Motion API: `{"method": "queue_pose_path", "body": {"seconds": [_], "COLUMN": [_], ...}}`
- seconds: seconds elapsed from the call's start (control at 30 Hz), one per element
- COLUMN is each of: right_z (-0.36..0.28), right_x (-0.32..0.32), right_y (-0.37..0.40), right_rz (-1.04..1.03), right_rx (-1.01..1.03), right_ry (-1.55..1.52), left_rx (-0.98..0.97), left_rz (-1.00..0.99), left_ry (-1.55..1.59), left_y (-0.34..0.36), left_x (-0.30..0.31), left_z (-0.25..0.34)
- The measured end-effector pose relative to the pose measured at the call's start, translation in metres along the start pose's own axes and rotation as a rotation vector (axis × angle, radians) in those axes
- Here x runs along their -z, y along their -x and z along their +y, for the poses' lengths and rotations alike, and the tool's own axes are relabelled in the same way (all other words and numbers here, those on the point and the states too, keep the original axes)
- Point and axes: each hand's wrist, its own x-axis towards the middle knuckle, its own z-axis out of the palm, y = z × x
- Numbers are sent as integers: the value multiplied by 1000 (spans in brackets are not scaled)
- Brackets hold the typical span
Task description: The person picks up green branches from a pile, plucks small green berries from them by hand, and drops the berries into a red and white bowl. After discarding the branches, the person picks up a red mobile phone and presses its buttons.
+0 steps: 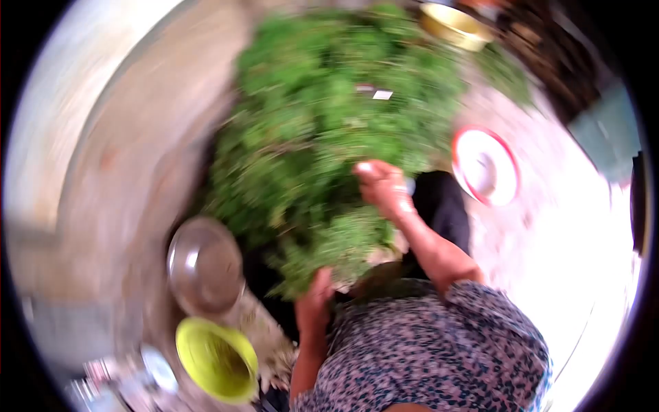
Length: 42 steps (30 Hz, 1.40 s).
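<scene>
A big heap of green leafy stems [329, 103] fills the ground in front of me, blurred by motion. Below it, close to my lap, a feathery green bunch [336, 240] is gripped at its lower end by my left hand [316, 299]. My right hand [384, 189] is over the near edge of the heap, its fingers curled together. Whatever those fingers hold, if anything, cannot be made out. A small dark and white object [382, 95] shows against the leaves farther up.
At my left are a metal basin [204, 266] and a yellow-green tub [206, 357]. A red-rimmed white basin [484, 165] sits at the right on the concrete floor. A yellow basin [453, 27] stands beyond the heap, near dark, wood-like pieces [549, 55]. A wall [62, 123] rises at left.
</scene>
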Motion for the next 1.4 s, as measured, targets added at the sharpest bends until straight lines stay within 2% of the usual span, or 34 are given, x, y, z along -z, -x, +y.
{"method": "queue_pose_path", "body": {"seconds": [0.03,0.07,0.13,0.17,0.23,0.27,0.33,0.4,0.47,0.53,0.57,0.6,0.67,0.7,0.77,0.8,0.87,0.9,0.93,1.0,1.07,1.13,1.17,1.2,1.23,1.27,1.33,1.37,1.4], "right_z": [-12,-20,-49,-64,-86,-80,-67,-1,77,75,83,70,64,54,26,11,-19,-23,-35,-53,-49,-68,-73,-76,-79,-75,-65,-57,-41], "right_x": [14,27,71,96,139,173,211,271,331,316,332,330,351,359,366,365,362,370,367,352,335,270,236,206,184,161,122,110,105], "right_y": [1,0,5,8,21,20,34,29,34,48,43,41,27,21,11,11,14,13,15,14,5,18,26,30,36,45,52,59,58], "right_rz": [28,95,158,235,432,463,613,684,601,862,876,1006,1000,1009,930,937,894,860,859,936,735,576,493,386,185,-18,-238,-291,-245], "right_rx": [0,-8,18,93,245,299,414,391,251,197,147,120,232,254,373,382,506,484,480,376,366,390,373,383,411,462,783,674,702], "right_ry": [-39,-212,-437,-471,-562,-604,-400,-604,-832,-934,-959,-905,-925,-930,-907,-912,-732,-676,-677,-666,-501,-203,76,345,534,728,1217,1249,1261], "left_rx": [177,408,490,492,483,520,497,473,457,459,548,638,690,674,460,453,419,364,422,382,204,308,284,286,270,305,391,418,448], "left_rz": [-4,4,129,127,84,79,28,-13,-105,-206,-145,-72,-169,-187,-345,-355,-329,-282,-238,-172,3,135,57,73,-65,-48,-13,22,14], "left_ry": [342,652,903,924,895,827,794,779,719,657,573,483,425,427,626,622,524,555,587,658,662,829,1001,1126,1230,1380,1537,1566,1603], "left_y": [-7,-16,-32,-40,-51,-56,-69,-76,-79,-84,-83,-83,-89,-95,-111,-119,-129,-131,-135,-149,-156,-178,-184,-194,-197,-200,-207,-206,-208], "left_x": [3,3,-5,-10,-12,-14,-18,-26,-33,-34,-36,-39,-36,-40,-38,-37,-35,-38,-40,-42,-49,-53,-49,-50,-42,-45,-46,-41,-40], "left_z": [1,2,27,27,33,45,29,39,51,44,35,33,65,60,35,35,37,51,59,66,76,65,59,49,57,69,68,75,84]}}
